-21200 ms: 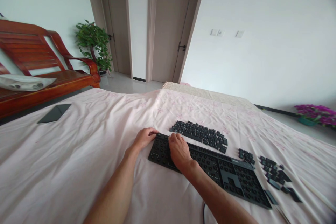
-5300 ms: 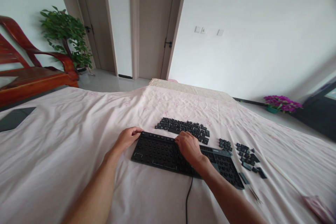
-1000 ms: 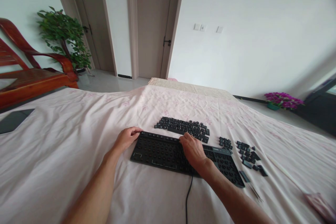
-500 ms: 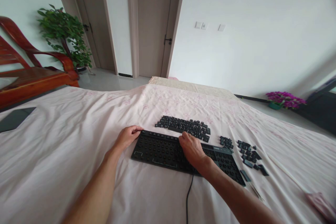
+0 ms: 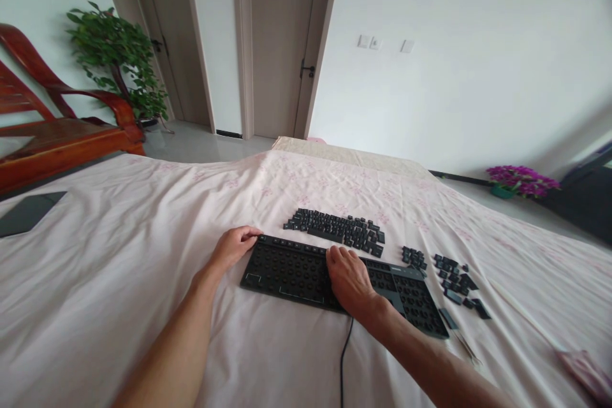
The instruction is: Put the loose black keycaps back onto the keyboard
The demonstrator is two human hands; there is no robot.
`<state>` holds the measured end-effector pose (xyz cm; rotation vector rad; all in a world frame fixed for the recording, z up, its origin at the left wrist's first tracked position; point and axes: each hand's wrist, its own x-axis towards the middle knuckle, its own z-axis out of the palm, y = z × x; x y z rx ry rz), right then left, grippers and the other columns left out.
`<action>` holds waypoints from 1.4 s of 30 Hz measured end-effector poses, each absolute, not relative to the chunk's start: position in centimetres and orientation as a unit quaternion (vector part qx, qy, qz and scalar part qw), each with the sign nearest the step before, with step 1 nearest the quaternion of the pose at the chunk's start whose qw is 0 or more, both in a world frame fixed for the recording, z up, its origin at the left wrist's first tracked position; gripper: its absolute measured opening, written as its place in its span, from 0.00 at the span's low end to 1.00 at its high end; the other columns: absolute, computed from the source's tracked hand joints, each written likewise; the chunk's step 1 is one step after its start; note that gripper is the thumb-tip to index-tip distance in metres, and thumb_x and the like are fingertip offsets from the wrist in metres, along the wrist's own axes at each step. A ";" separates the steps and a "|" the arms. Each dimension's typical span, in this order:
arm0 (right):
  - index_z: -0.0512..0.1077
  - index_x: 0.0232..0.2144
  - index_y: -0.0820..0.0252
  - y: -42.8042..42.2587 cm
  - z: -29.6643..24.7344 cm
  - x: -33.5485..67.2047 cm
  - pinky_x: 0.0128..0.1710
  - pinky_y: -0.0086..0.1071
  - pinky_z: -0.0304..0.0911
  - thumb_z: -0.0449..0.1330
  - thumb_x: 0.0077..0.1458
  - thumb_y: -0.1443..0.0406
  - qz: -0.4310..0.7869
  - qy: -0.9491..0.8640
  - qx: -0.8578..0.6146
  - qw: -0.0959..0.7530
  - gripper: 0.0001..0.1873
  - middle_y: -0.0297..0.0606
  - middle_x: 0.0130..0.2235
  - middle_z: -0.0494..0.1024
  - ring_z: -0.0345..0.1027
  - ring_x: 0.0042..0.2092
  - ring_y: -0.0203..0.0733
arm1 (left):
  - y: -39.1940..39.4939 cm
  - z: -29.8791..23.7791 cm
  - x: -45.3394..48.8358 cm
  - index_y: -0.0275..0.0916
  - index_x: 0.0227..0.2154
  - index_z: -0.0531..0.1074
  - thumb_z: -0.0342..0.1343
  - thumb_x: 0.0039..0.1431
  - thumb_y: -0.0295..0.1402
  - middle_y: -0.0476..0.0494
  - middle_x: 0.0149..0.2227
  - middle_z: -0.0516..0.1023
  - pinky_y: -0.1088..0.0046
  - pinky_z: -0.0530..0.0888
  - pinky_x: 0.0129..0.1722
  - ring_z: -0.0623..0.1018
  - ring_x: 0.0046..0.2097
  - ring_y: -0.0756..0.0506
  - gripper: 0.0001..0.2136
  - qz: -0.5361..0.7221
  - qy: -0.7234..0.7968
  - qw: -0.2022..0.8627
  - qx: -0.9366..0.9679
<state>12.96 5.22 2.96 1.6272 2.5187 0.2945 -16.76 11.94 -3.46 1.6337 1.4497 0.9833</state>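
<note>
A black keyboard [image 5: 291, 268] with its keycaps off lies on a pale pink sheet [image 5: 119, 255]. My left hand [image 5: 233, 246] curls round the keyboard's top left corner and grips it. My right hand [image 5: 348, 279] rests palm down on the keyboard's middle, fingers laid together on the bare key sockets; what lies under the fingertips is hidden. A block of removed keycaps [image 5: 337, 230] sits in rows just beyond the keyboard. Smaller piles of loose keycaps [image 5: 454, 280] lie to the right.
The keyboard's black cable [image 5: 343, 357] runs toward me. A dark flat tablet [image 5: 26, 213] lies at the far left of the sheet. A red wooden bench [image 5: 52, 134], a potted plant [image 5: 117, 57] and doors stand behind. Purple flowers [image 5: 521, 178] sit by the right wall.
My right hand has slid back a little from the keyboard's far edge toward its middle. The left hand keeps its hold on the corner. The view has shifted slightly.
</note>
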 end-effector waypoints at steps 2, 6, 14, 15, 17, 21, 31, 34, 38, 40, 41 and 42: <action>0.72 0.41 0.65 5.7 3.6 13.6 0.42 0.34 0.57 0.49 0.55 0.74 0.066 0.836 0.542 0.054 0.15 0.48 0.42 0.72 0.65 0.43 0.45 | 11.9 -3.3 -16.7 0.37 0.40 0.77 0.53 0.51 0.37 0.43 0.38 0.82 0.70 0.72 0.42 0.79 0.40 0.43 0.16 0.380 0.562 0.360 0.640; 0.76 0.41 0.53 9.0 5.5 16.9 0.40 0.29 0.57 0.49 0.60 0.64 -0.036 0.830 0.556 0.012 0.15 0.37 0.42 0.75 0.68 0.42 0.40 | 11.8 -3.1 -16.6 0.36 0.40 0.77 0.53 0.51 0.38 0.43 0.38 0.82 0.70 0.72 0.41 0.79 0.39 0.42 0.16 0.380 0.563 0.367 0.636; 0.77 0.43 0.51 18.2 5.5 21.4 0.41 0.30 0.56 0.51 0.58 0.62 0.043 0.712 0.699 -0.053 0.16 0.39 0.46 0.76 0.65 0.49 0.44 | 12.0 -3.3 -16.7 0.37 0.39 0.78 0.53 0.51 0.37 0.43 0.38 0.82 0.71 0.72 0.42 0.79 0.39 0.43 0.15 0.381 0.565 0.365 0.635; 0.78 0.42 0.52 19.0 5.3 21.5 0.41 0.31 0.56 0.52 0.57 0.63 0.046 0.710 0.701 -0.043 0.16 0.40 0.45 0.77 0.65 0.48 0.45 | 12.0 -3.4 -16.7 0.37 0.39 0.78 0.53 0.50 0.37 0.43 0.38 0.82 0.71 0.72 0.41 0.80 0.39 0.43 0.15 0.381 0.567 0.365 0.633; 0.79 0.39 0.54 20.2 5.1 21.5 0.40 0.32 0.55 0.54 0.56 0.63 0.046 0.710 0.702 -0.027 0.15 0.41 0.44 0.77 0.64 0.48 0.46 | 12.1 -3.6 -16.8 0.37 0.39 0.78 0.54 0.50 0.38 0.43 0.38 0.82 0.71 0.72 0.41 0.80 0.39 0.43 0.16 0.381 0.569 0.369 0.629; 0.80 0.36 0.55 21.4 4.7 21.4 0.42 0.32 0.55 0.56 0.54 0.63 0.046 0.717 0.695 0.005 0.13 0.42 0.44 0.77 0.63 0.48 0.46 | 12.3 -3.8 -16.7 0.37 0.39 0.77 0.54 0.50 0.37 0.42 0.38 0.82 0.70 0.73 0.40 0.80 0.39 0.42 0.16 0.380 0.569 0.381 0.621; 0.80 0.34 0.58 22.5 4.1 21.1 0.44 0.35 0.55 0.58 0.51 0.66 0.042 0.712 0.699 0.056 0.10 0.45 0.43 0.78 0.63 0.49 0.48 | 12.2 -3.4 -16.6 0.37 0.39 0.78 0.54 0.50 0.38 0.42 0.37 0.82 0.70 0.73 0.39 0.80 0.38 0.42 0.16 0.383 0.573 0.379 0.618; 0.79 0.34 0.60 22.4 4.1 21.1 0.44 0.34 0.55 0.58 0.51 0.67 0.039 0.706 0.705 0.058 0.11 0.48 0.43 0.78 0.64 0.49 0.48 | 12.2 -3.5 -16.7 0.37 0.39 0.78 0.54 0.50 0.39 0.42 0.36 0.82 0.70 0.73 0.40 0.80 0.38 0.42 0.16 0.382 0.571 0.375 0.623; 0.79 0.36 0.61 21.5 5.0 20.6 0.42 0.32 0.56 0.57 0.52 0.65 0.032 0.709 0.703 0.041 0.12 0.48 0.44 0.77 0.66 0.47 0.46 | 12.1 -3.3 -16.6 0.36 0.39 0.78 0.55 0.49 0.38 0.42 0.36 0.82 0.69 0.73 0.40 0.80 0.38 0.42 0.16 0.387 0.571 0.384 0.613; 0.79 0.38 0.57 20.3 5.6 20.3 0.40 0.30 0.56 0.56 0.53 0.63 0.025 0.718 0.695 0.025 0.13 0.44 0.46 0.77 0.68 0.46 0.44 | 12.0 -3.2 -16.6 0.36 0.39 0.78 0.55 0.49 0.38 0.42 0.37 0.82 0.69 0.73 0.41 0.80 0.39 0.42 0.16 0.391 0.567 0.391 0.611; 0.78 0.39 0.55 19.4 5.9 20.1 0.39 0.29 0.56 0.56 0.54 0.61 0.018 0.726 0.688 0.009 0.14 0.41 0.46 0.76 0.68 0.46 0.43 | 12.0 -3.1 -16.5 0.36 0.39 0.78 0.55 0.49 0.38 0.42 0.37 0.82 0.69 0.73 0.41 0.80 0.39 0.42 0.16 0.391 0.565 0.393 0.612; 0.78 0.40 0.52 18.4 6.2 19.9 0.38 0.29 0.56 0.56 0.54 0.60 0.008 0.735 0.678 -0.010 0.14 0.38 0.46 0.77 0.68 0.45 0.42 | 12.0 -3.0 -16.5 0.36 0.39 0.78 0.55 0.49 0.38 0.42 0.37 0.82 0.69 0.73 0.41 0.80 0.39 0.42 0.16 0.391 0.564 0.394 0.612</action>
